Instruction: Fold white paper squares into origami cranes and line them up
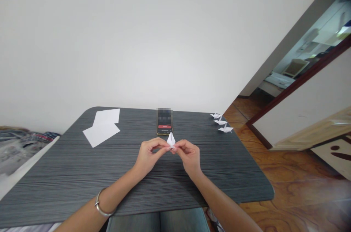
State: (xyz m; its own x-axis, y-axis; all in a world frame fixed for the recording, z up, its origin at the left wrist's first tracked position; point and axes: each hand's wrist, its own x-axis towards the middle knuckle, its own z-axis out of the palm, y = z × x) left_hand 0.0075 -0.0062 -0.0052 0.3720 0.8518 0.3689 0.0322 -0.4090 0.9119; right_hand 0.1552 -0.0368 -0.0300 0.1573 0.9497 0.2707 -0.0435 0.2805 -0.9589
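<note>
Between my two hands is a small piece of folded white paper (pixel 171 140), its pointed end up and away from me. My left hand (pixel 150 154) pinches its lower left side between thumb and fingers. On the lower right side, my right hand (pixel 189 155) pinches it the same way. The fingertips of both hands nearly meet at the bottom edge of the paper. Just beyond the folded paper lies a phone (pixel 164 121) with a red bar on its screen. Three folded paper cranes (pixel 225 129) stand in a row at the table's far right.
Loose white paper sheets (pixel 101 133) overlap at the left of the dark wood-grain table (pixel 115 177). A white wall (pixel 164 42) rises behind it. Plastic-wrapped items (pixel 19 151) lie beyond the left edge. Wooden floor (pixel 287 173) and a doorway are at the right.
</note>
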